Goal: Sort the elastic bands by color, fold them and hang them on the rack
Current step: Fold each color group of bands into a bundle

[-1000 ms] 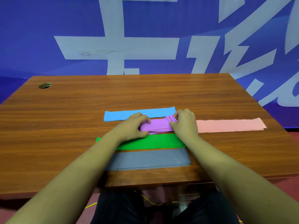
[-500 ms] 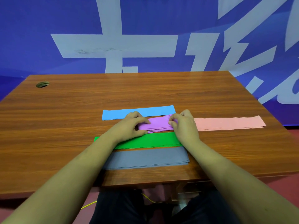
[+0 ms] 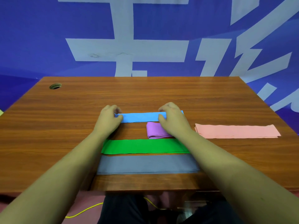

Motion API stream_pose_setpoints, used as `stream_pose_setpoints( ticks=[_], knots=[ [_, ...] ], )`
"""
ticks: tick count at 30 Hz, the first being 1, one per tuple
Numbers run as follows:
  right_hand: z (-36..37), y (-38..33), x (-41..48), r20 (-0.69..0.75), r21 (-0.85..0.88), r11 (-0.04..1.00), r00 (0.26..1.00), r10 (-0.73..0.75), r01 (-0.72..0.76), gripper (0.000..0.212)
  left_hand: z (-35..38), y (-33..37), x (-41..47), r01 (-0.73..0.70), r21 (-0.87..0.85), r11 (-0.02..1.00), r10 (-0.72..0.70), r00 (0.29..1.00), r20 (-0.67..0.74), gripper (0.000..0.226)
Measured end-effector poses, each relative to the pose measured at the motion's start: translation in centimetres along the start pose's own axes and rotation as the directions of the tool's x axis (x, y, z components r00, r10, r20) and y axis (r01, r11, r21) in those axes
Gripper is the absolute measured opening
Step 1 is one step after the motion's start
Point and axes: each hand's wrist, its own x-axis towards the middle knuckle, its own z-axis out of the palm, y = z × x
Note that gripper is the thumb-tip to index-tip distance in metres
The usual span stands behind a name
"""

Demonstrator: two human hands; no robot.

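Note:
A light blue band (image 3: pixel 140 117) lies flat across the middle of the wooden table (image 3: pixel 145 94). My left hand (image 3: pixel 108 120) pinches its left end and my right hand (image 3: pixel 173 118) pinches near its right end. Just in front of it sits a folded purple band (image 3: pixel 155 130), partly under my right wrist. A green band (image 3: pixel 145 146) and a grey band (image 3: pixel 145 164) lie flat nearer to me. A pink band (image 3: pixel 236 130) lies to the right. No rack is in view.
A round cable hole (image 3: pixel 55 86) sits at the table's far left corner. A blue wall banner (image 3: pixel 64 38) with white shapes stands behind the table. A yellow cord (image 3: pixel 84 210) lies on the floor below the near edge.
Both hands let go of the folded purple band and moved farther away onto the blue band, taking hold of its two ends. The purple band now lies alone.

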Motion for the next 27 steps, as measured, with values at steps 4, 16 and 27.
stream_pose_setpoints(
  ticks=[4, 16, 27],
  knots=[
    [2.2, -1.6, 1.2, 0.181, -0.034, 0.995, 0.98, -0.085, 0.093, 0.034, 0.5, -1.6, 1.0, 0.278, 0.026, 0.96, -0.276, 0.96, -0.045, 0.03],
    [3.0, -1.6, 2.6, 0.254, -0.037, 0.999, 0.967, -0.002, 0.012, 0.036, 1.4, -1.2, 2.6, 0.424, 0.154, 0.892, -0.437, 0.897, 0.061, 0.029],
    [1.0, -1.6, 5.8, 0.399, 0.487, 0.734, 0.868, 0.295, -0.473, 0.034, 0.3, 4.3, 2.5, 0.115, -0.505, 0.855, -0.117, 0.993, 0.029, 0.025]
  ],
)
